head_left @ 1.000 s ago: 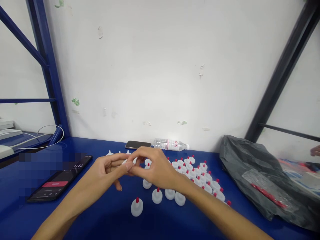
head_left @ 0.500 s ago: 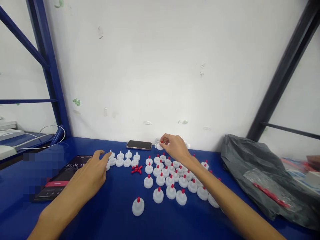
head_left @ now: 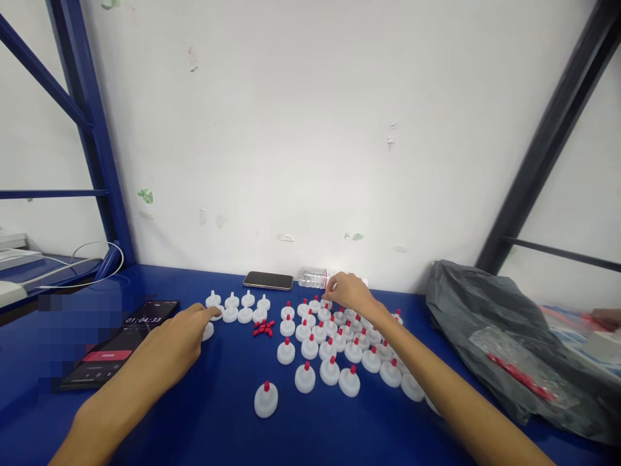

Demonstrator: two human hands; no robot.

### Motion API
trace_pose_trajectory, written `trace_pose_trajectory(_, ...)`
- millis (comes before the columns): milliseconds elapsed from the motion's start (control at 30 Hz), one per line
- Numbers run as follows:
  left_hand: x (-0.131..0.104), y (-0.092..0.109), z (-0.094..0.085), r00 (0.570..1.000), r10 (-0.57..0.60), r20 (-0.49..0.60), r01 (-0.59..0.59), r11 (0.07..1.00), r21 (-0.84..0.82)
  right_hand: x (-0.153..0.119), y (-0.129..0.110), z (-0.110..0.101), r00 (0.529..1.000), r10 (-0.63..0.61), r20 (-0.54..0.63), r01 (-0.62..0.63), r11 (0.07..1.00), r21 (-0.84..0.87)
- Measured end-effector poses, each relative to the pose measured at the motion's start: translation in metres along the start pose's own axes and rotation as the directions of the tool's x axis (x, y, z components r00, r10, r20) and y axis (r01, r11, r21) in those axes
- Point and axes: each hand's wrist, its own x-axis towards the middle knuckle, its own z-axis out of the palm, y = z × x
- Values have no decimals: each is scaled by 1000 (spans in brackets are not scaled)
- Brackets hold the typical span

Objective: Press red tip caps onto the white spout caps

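Observation:
My left hand (head_left: pixel 182 333) is at the left end of two rows of white nozzle caps without red tips. Its fingers are closed at the spout of a white nozzle cap (head_left: pixel 217 313) standing on the table; the thumb is hidden. A small pile of red tip covers (head_left: pixel 263 329) lies right of those rows. My right hand (head_left: pixel 350 291) pinches a red-tipped nozzle cap (head_left: pixel 326 303) at the back of a large group. Several red-tipped caps stand in that group, one red-tipped cap (head_left: pixel 266 400) apart at the front.
Against the wall lie a dark phone (head_left: pixel 268 280) and a clear plastic bottle (head_left: pixel 313 277). A larger phone showing a timer (head_left: pixel 121 343) is at left. On the right, a grey plastic bag (head_left: pixel 466 323) carries a clear bag of red pieces (head_left: pixel 524 375). Another person's hand (head_left: pixel 606 318) shows far right.
My right hand has lowered the red-tipped cap from in front of the bottle to the group's back row. My left fingers have moved from the back-row cap down to one in the front row.

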Motion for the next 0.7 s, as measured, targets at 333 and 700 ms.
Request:
trace_pose_trajectory(333, -8, 29, -8, 984, 111, 142, -60, 945, -323, -30, -57, -15, 876, -463, -130, 480, 862, 162)
trace_pose_trajectory(700, -8, 41, -16, 951, 205, 230, -126, 941, -315, -52, -96, 13, 705, -709, -14, 708, 705, -33)
